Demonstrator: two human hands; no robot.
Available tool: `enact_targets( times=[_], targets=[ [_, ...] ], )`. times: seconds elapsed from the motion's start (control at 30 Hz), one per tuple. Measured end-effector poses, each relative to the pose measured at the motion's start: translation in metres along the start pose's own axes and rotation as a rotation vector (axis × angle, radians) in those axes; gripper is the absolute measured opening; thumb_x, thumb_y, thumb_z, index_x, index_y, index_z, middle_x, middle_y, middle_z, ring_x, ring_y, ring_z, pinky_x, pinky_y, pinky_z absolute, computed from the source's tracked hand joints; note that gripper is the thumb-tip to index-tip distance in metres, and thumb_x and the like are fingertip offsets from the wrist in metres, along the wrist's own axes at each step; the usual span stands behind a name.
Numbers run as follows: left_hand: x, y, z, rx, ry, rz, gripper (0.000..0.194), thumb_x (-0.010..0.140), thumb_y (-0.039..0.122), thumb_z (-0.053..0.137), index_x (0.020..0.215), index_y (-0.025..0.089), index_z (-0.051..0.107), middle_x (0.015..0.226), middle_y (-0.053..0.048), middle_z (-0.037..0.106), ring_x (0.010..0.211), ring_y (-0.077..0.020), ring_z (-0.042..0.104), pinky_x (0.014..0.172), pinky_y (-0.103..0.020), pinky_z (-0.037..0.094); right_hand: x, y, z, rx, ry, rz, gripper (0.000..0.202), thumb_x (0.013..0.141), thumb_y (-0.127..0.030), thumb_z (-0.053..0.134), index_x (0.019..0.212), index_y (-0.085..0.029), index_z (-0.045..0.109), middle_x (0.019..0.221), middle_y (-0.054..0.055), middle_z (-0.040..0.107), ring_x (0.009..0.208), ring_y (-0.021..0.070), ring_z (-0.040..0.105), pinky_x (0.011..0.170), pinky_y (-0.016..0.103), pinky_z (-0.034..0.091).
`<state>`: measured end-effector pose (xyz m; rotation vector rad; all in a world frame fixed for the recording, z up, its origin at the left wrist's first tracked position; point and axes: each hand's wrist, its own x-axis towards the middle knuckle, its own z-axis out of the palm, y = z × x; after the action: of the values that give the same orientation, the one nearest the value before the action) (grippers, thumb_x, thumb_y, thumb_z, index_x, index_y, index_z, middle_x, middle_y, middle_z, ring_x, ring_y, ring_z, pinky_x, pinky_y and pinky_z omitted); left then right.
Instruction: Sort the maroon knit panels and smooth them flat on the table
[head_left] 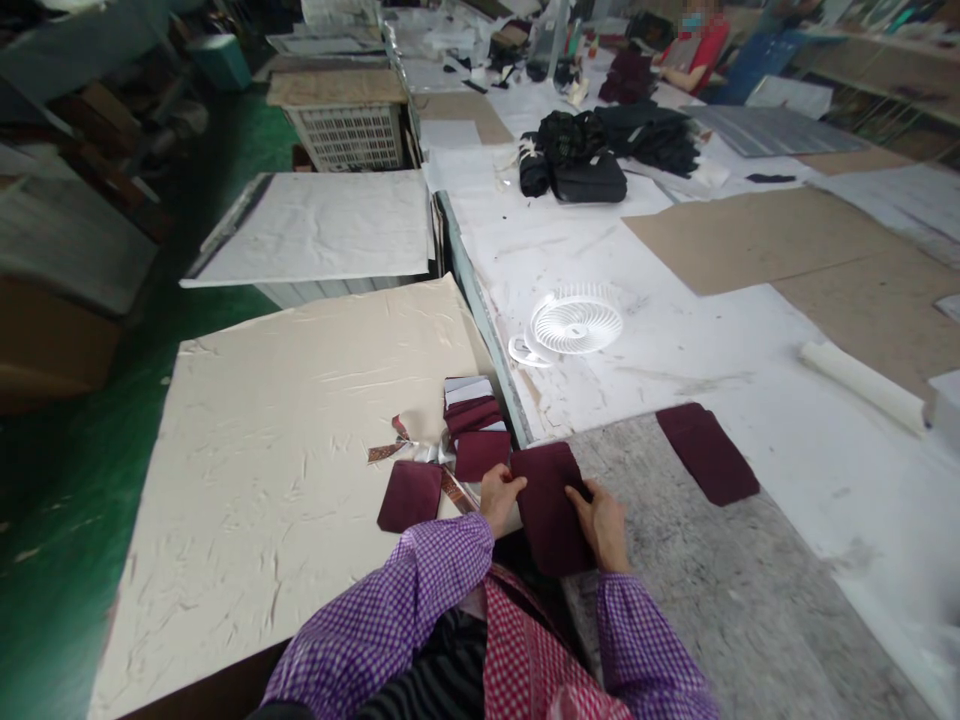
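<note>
Both my hands hold a maroon fabric panel (551, 510) with rounded corners in front of my body. My left hand (499, 500) pinches its left edge between thumb and fingers. On the opposite edge, my right hand (604, 522) grips with the thumb on top. Whether the panel is one layer or several, I cannot tell. Left of it lie a smaller maroon piece (410, 495) and a fanned stack of maroon and grey pieces (474, 405). Ribbon-like strips (386, 453) lie beside that stack. To the right, another pile of maroon panels (707, 453) rests on the grey board (675, 570).
A white fan (576, 325) lies on the white table beyond my hands. Black folded goods (577, 155) sit farther back. At right is a pale roll (862, 388). A cream-covered surface (285, 450) extends left, with a crate (349, 135) behind. A person in red (701, 55) sits far off.
</note>
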<state>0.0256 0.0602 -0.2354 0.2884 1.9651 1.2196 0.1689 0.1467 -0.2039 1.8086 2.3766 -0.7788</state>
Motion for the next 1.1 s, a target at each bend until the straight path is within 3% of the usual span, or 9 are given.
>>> enact_targets(
  times=[0.2, 0.43, 0.57, 0.77, 0.93, 1.1],
  targets=[
    [0.001, 0.0, -0.001, -0.048, 0.005, 0.005, 0.023, 0.064, 0.019, 0.066, 0.053, 0.018, 0.046, 0.052, 0.007, 0.041, 0.055, -0.009, 0.04, 0.051, -0.022, 0.03, 0.001, -0.006, -0.005, -0.014, 0.032, -0.011, 0.035, 0.085, -0.035, 0.054, 0.106, -0.01, 0.066, 0.102, 0.015, 0.07, 0.098, 0.0273, 0.064, 0.083, 0.032, 0.044],
    [0.003, -0.001, 0.001, -0.115, 0.001, -0.013, 0.026, 0.064, 0.017, 0.065, 0.053, 0.019, 0.042, 0.052, 0.007, 0.038, 0.053, -0.0084, 0.039, 0.049, -0.022, 0.028, 0.014, -0.007, -0.002, -0.015, -0.014, 0.055, 0.037, 0.085, -0.038, 0.054, 0.108, -0.011, 0.066, 0.102, 0.015, 0.071, 0.096, 0.0296, 0.066, 0.08, 0.034, 0.046],
    [0.005, -0.002, 0.001, -0.165, -0.004, -0.039, 0.025, 0.063, 0.016, 0.066, 0.054, 0.019, 0.043, 0.052, 0.007, 0.039, 0.051, -0.0083, 0.039, 0.048, -0.022, 0.028, 0.014, -0.006, 0.0, -0.021, -0.031, 0.063, 0.041, 0.086, -0.039, 0.053, 0.113, -0.009, 0.063, 0.109, 0.016, 0.069, 0.103, 0.0301, 0.063, 0.085, 0.034, 0.045],
    [0.009, -0.006, 0.002, -0.247, -0.008, -0.057, 0.026, 0.059, 0.014, 0.07, 0.053, 0.018, 0.045, 0.051, 0.007, 0.04, 0.051, -0.0072, 0.039, 0.047, -0.02, 0.028, 0.012, -0.008, -0.003, -0.028, -0.061, 0.081, 0.04, 0.086, -0.039, 0.052, 0.111, -0.011, 0.064, 0.104, 0.016, 0.07, 0.101, 0.0294, 0.064, 0.083, 0.033, 0.046],
    [0.013, -0.015, 0.005, -0.366, -0.068, -0.154, 0.031, 0.056, 0.022, 0.074, 0.055, 0.018, 0.044, 0.052, 0.007, 0.044, 0.052, -0.008, 0.046, 0.047, -0.02, 0.035, 0.013, -0.008, -0.002, -0.031, -0.066, 0.094, 0.041, 0.085, -0.038, 0.054, 0.115, -0.01, 0.061, 0.109, 0.016, 0.068, 0.105, 0.0293, 0.062, 0.084, 0.033, 0.046],
    [0.01, -0.015, -0.001, -0.512, -0.197, -0.202, 0.036, 0.053, 0.032, 0.08, 0.07, 0.017, 0.053, 0.071, 0.0, 0.06, 0.065, -0.0123, 0.059, 0.056, -0.024, 0.047, 0.013, -0.007, 0.0, -0.036, -0.056, 0.084, 0.04, 0.086, -0.039, 0.053, 0.114, -0.011, 0.061, 0.108, 0.016, 0.068, 0.103, 0.0289, 0.063, 0.083, 0.033, 0.046]
  ],
)
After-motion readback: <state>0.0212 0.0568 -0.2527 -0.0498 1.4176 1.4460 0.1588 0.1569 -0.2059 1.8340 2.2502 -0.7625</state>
